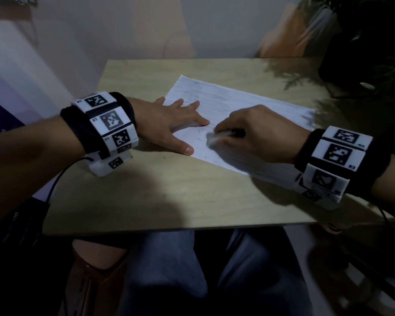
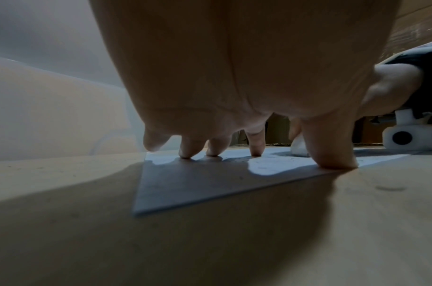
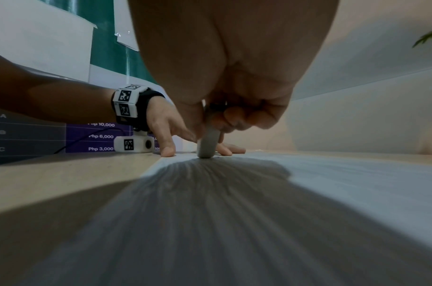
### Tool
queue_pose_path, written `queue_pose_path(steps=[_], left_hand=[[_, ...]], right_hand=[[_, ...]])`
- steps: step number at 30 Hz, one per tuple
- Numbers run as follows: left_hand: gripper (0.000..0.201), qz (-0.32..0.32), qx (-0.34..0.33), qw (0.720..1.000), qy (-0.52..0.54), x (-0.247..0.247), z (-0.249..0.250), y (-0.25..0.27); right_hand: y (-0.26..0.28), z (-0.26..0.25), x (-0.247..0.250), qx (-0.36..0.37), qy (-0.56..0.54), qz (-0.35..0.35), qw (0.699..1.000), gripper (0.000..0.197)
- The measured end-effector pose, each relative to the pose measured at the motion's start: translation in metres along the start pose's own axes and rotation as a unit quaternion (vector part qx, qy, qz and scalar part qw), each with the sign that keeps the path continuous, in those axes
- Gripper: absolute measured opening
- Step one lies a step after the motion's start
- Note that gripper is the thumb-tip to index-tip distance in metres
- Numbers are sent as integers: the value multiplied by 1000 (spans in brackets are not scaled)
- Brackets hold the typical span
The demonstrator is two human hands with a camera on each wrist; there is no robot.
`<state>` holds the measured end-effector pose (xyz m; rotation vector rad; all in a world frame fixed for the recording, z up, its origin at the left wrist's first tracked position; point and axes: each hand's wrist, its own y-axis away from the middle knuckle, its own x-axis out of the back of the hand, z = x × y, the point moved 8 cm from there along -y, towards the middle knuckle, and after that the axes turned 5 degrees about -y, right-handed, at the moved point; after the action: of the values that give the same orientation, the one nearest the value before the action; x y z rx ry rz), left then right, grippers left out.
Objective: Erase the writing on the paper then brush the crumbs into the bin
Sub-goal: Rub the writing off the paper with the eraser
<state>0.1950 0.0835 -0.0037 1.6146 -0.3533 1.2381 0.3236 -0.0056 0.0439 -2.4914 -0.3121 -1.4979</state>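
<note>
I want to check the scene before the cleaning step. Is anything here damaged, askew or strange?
Nothing stands out. The paper lies flat on the table, untorn; the left hand presses it, and the right hand rubs the eraser on it. A few dark crumbs lie beside the eraser, as expected.

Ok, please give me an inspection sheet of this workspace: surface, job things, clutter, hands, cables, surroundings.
Surface: wooden table, partly shadowed.
Job's things: paper lies flat; eraser tip touches it; dark crumbs near the eraser; bin not seen.
Clutter: nothing seen.
Hands: left hand presses the paper with spread fingers; right hand grips the eraser.
Cables: black cable from the left wrist.
Surroundings: plant at the far right.
</note>
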Motion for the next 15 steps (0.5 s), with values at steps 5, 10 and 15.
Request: queue_pose_path(steps=[5,10,15], left_hand=[[89,-3,1,1000,0,1,0,2],[94,-6,0,1000,-9,1,1,2],[93,-6,2,1000,0,0,-1,1]], right_hand=[[1,3,-8,-21,-18,-45,999,43],[1,12,-1,-34,29,-3,999,37],[6,11,-1,-40,4,-19,999,29]])
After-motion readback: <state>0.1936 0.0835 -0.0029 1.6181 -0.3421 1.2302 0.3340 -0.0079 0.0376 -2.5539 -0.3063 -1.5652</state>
